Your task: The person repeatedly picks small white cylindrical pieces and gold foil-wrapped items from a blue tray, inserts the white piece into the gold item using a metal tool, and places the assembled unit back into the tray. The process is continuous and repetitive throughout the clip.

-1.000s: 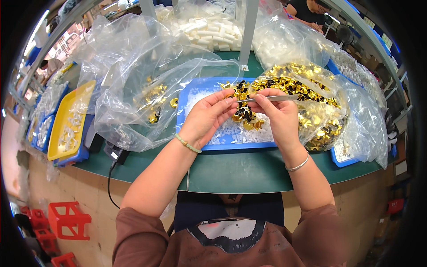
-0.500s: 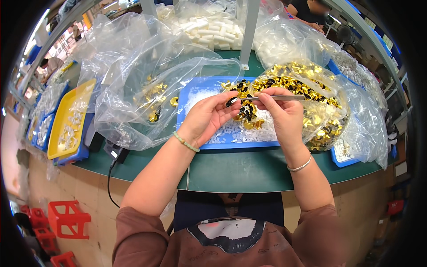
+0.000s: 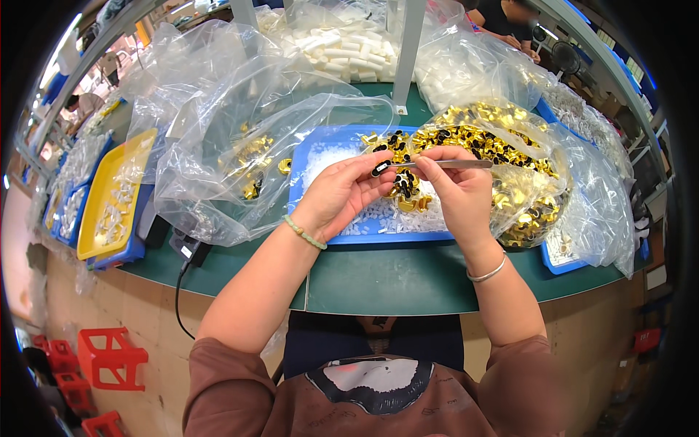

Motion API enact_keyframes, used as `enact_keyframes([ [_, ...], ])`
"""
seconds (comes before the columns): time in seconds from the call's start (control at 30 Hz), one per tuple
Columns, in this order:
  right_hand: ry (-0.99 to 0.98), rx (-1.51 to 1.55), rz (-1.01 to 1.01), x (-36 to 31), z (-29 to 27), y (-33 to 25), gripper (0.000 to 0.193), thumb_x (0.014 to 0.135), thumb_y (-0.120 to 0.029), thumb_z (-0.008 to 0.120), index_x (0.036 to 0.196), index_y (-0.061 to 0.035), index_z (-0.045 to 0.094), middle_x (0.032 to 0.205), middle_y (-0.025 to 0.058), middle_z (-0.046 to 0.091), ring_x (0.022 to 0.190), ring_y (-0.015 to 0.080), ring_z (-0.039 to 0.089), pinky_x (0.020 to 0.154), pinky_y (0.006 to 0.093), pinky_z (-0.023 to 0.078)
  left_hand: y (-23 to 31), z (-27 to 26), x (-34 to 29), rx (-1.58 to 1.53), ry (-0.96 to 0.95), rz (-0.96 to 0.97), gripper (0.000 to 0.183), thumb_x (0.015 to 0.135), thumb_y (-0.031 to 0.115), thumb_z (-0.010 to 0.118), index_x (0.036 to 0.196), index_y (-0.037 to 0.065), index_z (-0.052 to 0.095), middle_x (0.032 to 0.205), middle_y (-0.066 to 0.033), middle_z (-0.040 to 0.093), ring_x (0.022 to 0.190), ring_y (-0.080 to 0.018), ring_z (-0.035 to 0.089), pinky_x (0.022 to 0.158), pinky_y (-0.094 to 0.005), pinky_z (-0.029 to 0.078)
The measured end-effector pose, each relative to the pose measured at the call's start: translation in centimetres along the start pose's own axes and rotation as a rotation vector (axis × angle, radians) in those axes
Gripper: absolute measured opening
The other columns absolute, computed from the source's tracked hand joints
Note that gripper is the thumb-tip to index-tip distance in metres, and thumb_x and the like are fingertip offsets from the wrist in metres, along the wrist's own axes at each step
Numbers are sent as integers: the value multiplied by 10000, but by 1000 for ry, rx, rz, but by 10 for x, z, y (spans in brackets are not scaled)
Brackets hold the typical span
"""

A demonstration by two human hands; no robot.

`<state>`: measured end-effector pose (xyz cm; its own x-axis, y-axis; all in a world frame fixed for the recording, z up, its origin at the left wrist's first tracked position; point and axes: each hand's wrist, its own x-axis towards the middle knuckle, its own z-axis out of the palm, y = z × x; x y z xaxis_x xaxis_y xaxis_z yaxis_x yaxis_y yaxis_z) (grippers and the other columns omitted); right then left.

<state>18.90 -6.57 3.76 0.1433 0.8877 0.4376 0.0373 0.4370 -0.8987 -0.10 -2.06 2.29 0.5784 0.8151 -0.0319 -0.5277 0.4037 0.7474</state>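
My left hand point(image 3: 336, 195) is closed on a small gold part with a black inside point(image 3: 378, 173), pinched between thumb and fingertips. A small white piece shows at its opening. My right hand point(image 3: 460, 191) grips metal tweezers point(image 3: 470, 164), their thin tips pointing left and reaching the opening of the part. Both hands hover over a blue tray point(image 3: 397, 237) that holds many small white pieces point(image 3: 411, 223) and a heap of gold-and-black parts point(image 3: 405, 186). Whether the tips touch the white piece, I cannot tell.
A clear bag of gold parts point(image 3: 526, 197) lies right of the tray. Another clear bag point(image 3: 211, 175) spreads at the left, beside a yellow tray point(image 3: 89, 233). White cylinders point(image 3: 349, 54) fill a bag behind a metal post point(image 3: 409, 58). Another person's hand point(image 3: 528, 48) shows far right.
My right hand and the tweezers have shifted slightly left and down, with the tips closer to the part. The part in my left hand has turned slightly.
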Motion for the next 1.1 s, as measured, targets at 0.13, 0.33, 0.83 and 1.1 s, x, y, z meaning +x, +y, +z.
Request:
enact_keyframes([
  [0.13,0,-116,-36,-2,-1,0,140,868,-99,707,945,15,676,807,36,689,715,59,610,613,191,455,0,-1,0,9,-1,-4,362,992,136,503,1289,-72,516,1114,-129,630,995,-168,628,911,-300,531],
  [0.33,-9,-161,-115,-3,1,1,124,866,-97,707,938,1,686,792,29,693,693,60,612,602,201,463,0,1,-3,45,-3,4,406,971,120,518,1319,-85,486,1121,-130,637,1020,-155,629,908,-278,528],
  [0.83,-40,-389,-308,-7,5,-12,103,833,-27,710,919,13,671,867,98,700,773,187,712,676,276,563,-5,6,-1,248,32,59,371,962,42,481,1316,-67,506,1098,-116,650,973,-149,652,929,-285,534],
  [1.1,-51,-448,-416,-8,10,-10,95,828,-23,711,910,-5,667,841,95,691,723,197,698,646,279,547,-10,2,0,324,50,117,352,967,38,472,1300,-61,526,1057,-111,662,955,-135,657,915,-271,541],
])
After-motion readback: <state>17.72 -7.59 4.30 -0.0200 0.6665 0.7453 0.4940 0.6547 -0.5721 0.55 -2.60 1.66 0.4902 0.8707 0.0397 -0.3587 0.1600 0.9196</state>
